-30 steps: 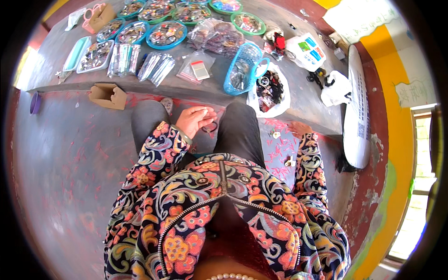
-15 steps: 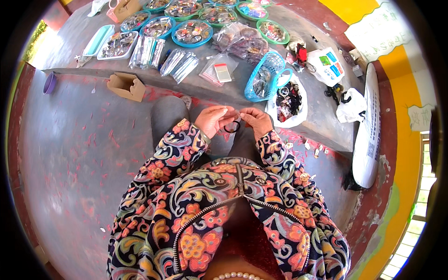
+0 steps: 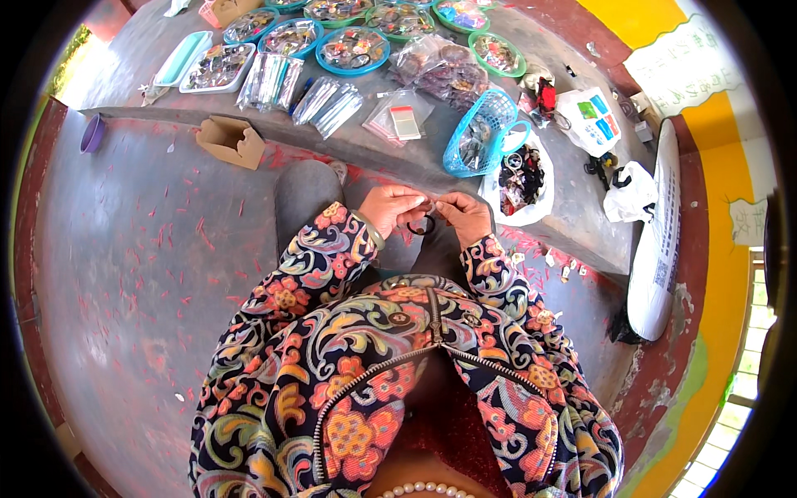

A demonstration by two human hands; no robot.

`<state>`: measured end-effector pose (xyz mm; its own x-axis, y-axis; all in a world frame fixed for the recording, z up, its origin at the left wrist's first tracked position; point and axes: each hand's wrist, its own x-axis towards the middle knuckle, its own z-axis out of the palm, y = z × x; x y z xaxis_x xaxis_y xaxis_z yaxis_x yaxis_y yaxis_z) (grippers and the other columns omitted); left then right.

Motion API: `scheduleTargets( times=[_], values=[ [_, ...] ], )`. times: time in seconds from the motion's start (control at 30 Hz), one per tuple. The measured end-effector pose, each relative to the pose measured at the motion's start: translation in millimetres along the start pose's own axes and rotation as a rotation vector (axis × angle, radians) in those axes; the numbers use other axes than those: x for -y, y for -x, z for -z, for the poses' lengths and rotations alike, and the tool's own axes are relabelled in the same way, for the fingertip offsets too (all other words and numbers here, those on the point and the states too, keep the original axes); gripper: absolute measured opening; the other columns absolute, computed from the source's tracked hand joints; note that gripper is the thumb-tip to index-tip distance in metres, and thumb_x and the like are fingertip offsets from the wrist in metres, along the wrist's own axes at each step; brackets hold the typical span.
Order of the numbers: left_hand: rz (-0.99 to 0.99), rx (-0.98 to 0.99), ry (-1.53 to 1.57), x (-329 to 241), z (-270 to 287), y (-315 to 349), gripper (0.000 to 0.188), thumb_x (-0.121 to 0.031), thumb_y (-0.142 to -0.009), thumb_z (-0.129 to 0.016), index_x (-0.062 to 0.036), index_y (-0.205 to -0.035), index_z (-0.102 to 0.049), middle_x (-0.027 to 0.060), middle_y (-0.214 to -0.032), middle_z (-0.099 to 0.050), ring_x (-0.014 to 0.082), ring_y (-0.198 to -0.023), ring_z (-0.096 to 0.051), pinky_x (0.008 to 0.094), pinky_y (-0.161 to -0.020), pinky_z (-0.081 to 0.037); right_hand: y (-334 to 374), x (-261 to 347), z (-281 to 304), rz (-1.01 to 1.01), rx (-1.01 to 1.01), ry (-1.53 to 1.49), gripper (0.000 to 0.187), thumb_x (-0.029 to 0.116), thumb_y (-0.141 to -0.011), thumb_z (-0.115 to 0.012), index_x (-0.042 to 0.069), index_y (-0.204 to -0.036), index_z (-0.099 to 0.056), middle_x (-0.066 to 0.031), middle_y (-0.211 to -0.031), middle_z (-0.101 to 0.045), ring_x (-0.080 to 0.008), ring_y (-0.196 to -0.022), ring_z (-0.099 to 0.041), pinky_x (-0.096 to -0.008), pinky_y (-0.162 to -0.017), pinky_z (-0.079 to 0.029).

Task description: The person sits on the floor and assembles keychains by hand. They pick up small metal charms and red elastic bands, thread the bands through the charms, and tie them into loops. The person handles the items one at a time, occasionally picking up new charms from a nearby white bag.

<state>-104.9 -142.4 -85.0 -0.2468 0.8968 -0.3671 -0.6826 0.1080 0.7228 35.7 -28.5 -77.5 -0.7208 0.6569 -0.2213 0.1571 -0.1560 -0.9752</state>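
Note:
My left hand (image 3: 390, 209) and my right hand (image 3: 466, 217) meet above my lap, fingertips almost touching. Both are closed in a pinch. From between them hangs a thin black loop that looks like a hair tie (image 3: 431, 227). The fingers hide its upper part, and whatever small piece may sit at the fingertips is too small to make out. A bracelet circles my left wrist.
Ahead, a low concrete ledge carries bowls (image 3: 352, 70) of small items, bagged bundles (image 3: 328, 106), a blue plastic basket (image 3: 452, 158) and a white bag (image 3: 545, 207) of dark loops. A cardboard box (image 3: 226, 152) and a purple bowl (image 3: 93, 134) stand at left. Red scraps litter the floor.
The whole view has shifted slightly. My fingertips stay together, with the left fingers curled a little more, and the black loop still hangs beneath them.

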Motion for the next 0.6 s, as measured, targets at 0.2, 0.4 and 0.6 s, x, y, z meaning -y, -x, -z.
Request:
scheduleTargets(
  times=[0.2,0.4,0.6],
  values=[
    [-0.017,0.020,-0.017,2.7,2.2,-0.3,0.024,-0.012,-0.086,-0.051,0.0063,-0.102,-0.055,0.0144,-0.096,-0.060,0.0214,-0.088,-0.060,0.0291,-0.075,-0.051,1.6,3.7,1.6,-0.054,-0.018,-0.084,0.015,0.005,-0.076,-0.063,0.003,-0.090,-0.065,-0.0004,-0.074,-0.062,-0.0048,-0.061,-0.052,-0.0184,-0.056,-0.041],
    [0.012,0.054,0.019,-2.7,-0.2,3.1,0.026,-0.011,-0.087,-0.049,0.0043,-0.108,-0.051,0.0154,-0.097,-0.060,0.0233,-0.089,-0.060,0.0304,-0.074,-0.051,1.2,-3.7,8.2,-0.054,0.019,-0.162,0.017,0.004,-0.078,-0.060,0.002,-0.094,-0.064,-0.0023,-0.071,-0.062,-0.0084,-0.060,-0.052,-0.0210,-0.055,-0.038],
    [0.039,0.067,0.061,-8.6,-0.7,6.2,0.025,-0.009,-0.088,-0.046,0.0045,-0.108,-0.051,0.0166,-0.097,-0.060,0.0240,-0.087,-0.061,0.0274,-0.069,-0.052,1.5,-9.0,11.9,-0.089,0.051,-0.304,0.012,0.003,-0.078,-0.059,0.003,-0.089,-0.064,-0.0043,-0.073,-0.062,-0.0111,-0.062,-0.054,-0.0222,-0.057,-0.041]
  ],
)
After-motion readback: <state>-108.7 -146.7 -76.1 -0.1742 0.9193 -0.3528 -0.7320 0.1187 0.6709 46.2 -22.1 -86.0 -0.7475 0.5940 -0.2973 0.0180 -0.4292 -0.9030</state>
